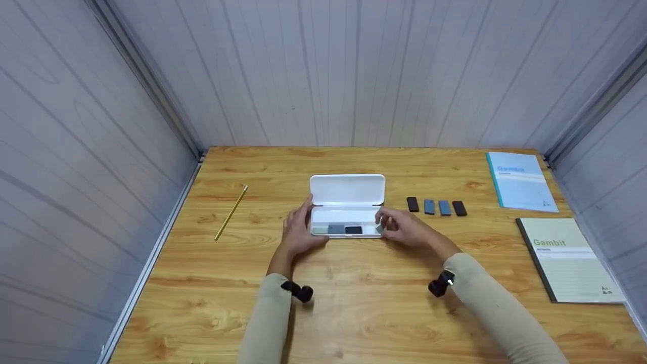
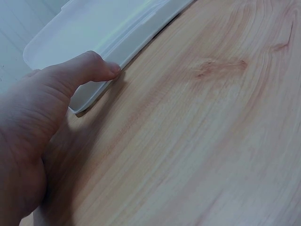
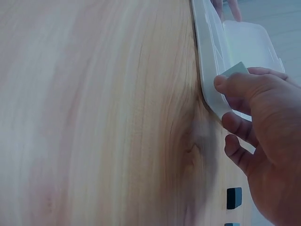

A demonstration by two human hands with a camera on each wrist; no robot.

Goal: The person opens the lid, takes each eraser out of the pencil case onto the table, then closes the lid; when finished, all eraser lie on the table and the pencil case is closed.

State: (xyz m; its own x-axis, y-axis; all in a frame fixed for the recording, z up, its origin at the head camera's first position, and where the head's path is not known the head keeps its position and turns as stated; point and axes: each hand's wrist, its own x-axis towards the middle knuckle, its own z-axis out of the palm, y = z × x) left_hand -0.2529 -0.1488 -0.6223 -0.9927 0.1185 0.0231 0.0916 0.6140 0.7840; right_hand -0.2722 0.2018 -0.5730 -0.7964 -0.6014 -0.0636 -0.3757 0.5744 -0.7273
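From where I sit, far left on the bench (image 1: 354, 313) lies a pencil (image 1: 231, 213), well apart from everything in play. Next comes my left hand (image 1: 299, 231), fingers fairly straight, pressed against the left end of the case (image 1: 347, 207); the left wrist view shows the thumb (image 2: 89, 68) touching the case's edge, holding nothing. The case sits open in the middle, its long axis running left to right across my view, lid (image 1: 348, 189) tipped up at the back, and small blocks (image 1: 344, 229) already lie in its tray. It lies just ahead of both hands and between them, so the hands stand apart, one at each end. My right hand (image 1: 404, 227) is at the right end, pinching a pale green block (image 3: 235, 70) between thumb and fingers right over the tray's corner. I judge that hand nearer to the open slot, with only a short drop inward and leftward left. Beyond it, four more blocks (image 1: 436, 207) sit in a row, near the right hand and far from the left. Two notebooks (image 1: 520, 181) lie at the far right.
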